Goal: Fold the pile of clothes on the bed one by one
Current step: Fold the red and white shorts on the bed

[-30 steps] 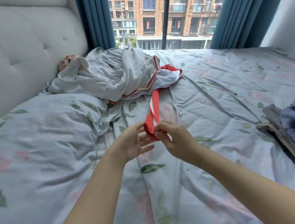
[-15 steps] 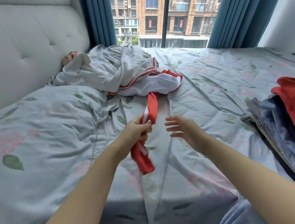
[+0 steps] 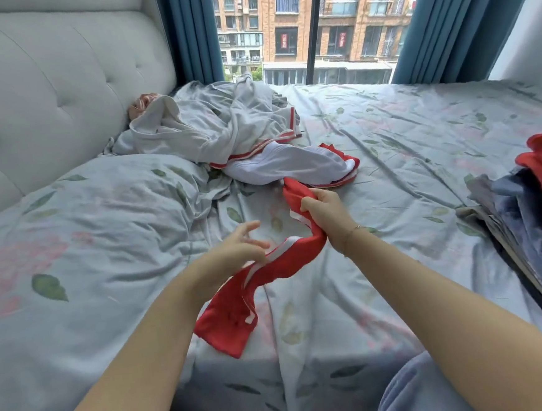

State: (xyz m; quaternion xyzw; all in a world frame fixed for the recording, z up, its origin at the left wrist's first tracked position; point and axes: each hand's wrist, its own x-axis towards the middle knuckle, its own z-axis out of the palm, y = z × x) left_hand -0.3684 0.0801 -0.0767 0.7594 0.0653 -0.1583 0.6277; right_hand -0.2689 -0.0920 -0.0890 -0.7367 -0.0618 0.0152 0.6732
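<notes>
on the bed [image 3: 389, 163]: one red garment [image 3: 239, 308], both hands' fingers [image 3: 310, 204] clamped on it

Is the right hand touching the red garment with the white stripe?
Touching. In the head view the right hand has its fingers curled around the red garment with the white stripe.

no readable text, labels or numbers

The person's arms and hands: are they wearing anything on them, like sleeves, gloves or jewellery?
Both forearms are bare, with no sleeves or gloves in view. The right hand has a thin chain bracelet at the wrist. The left hand shows no bracelet, ring or watch.
</notes>
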